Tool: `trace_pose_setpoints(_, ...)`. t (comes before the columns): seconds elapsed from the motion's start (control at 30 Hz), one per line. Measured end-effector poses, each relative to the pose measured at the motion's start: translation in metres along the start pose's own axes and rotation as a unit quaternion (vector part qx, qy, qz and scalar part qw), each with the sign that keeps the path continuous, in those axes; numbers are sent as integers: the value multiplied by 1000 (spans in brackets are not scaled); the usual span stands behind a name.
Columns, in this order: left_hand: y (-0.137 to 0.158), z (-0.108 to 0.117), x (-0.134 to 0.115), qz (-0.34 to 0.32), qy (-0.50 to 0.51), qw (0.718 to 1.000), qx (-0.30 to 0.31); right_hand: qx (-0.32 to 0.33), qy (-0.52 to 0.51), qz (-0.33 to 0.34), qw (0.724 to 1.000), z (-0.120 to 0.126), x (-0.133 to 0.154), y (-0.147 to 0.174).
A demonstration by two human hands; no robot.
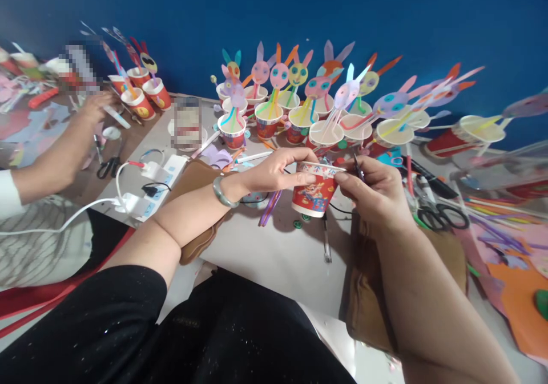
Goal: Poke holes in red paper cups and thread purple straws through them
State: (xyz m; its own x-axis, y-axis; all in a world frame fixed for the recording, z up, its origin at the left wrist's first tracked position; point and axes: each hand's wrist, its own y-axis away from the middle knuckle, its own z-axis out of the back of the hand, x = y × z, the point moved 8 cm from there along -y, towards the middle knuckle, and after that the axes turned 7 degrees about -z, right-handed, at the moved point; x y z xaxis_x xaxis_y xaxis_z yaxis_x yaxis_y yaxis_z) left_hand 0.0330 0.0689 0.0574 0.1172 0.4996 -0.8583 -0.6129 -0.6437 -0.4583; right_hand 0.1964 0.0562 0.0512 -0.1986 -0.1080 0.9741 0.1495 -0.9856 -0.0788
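Note:
A red paper cup [314, 193] with a printed cartoon figure and a white rim is held upright above the table in front of me. My left hand [285, 173] grips its left side, with the thumb on the front and fingers behind the rim. At the right side of the rim, my right hand [374, 187] pinches the cup with its thumb. A dark, pointed thing [358, 168] sticks up from the fingers of that hand; its kind is unclear. Beneath the cup lie purple straws [269, 208], a pen [327, 244] and small green discs [298, 224].
Several cups with paper rabbit figures [279, 76] stand along the blue wall. A power strip [165, 181] with plugs and cables lies at left, near a co-worker's arm [60, 150]. Black scissors [440, 217], brown cloth pads [363, 292] and coloured paper [516, 298] are around my arms.

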Motion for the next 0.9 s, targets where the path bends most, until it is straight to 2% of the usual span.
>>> trace_pose_setpoints(0.13, -2, -5, 7, 39, 41, 998, 30, -4, -8, -8, 1000, 2, -5, -1)
trace_pose_setpoints(0.3, -3, -7, 11, 71, 87, 993, 28, -22, 16, -3, 1000, 2, -5, -1)
trace_pose_setpoints(0.53, -2, 6, 15, 61, 76, 993, -71, -129, 4, 20, 991, 14, -6, -3)
trace_pose_setpoints(0.6, -2, 11, 16, 57, 63, 992, -88, -144, 31, 40, 988, 16, -1, -2)
trace_pose_setpoints(0.67, -2, 16, 15, 48, 42, 993, -101, -128, 99, 59, 985, 14, 7, -1)
trace_pose_setpoints(0.73, -3, 19, 12, 41, 14, 993, -107, -79, 187, 68, 977, 7, 15, 0)
trace_pose_setpoints(0.83, -3, 21, 8, 41, -27, 994, -98, 5, 296, 80, 952, -5, 21, 4)
trace_pose_setpoints(0.9, -3, 21, 6, 38, -53, 994, -91, 30, 344, 90, 934, -9, 24, 7)
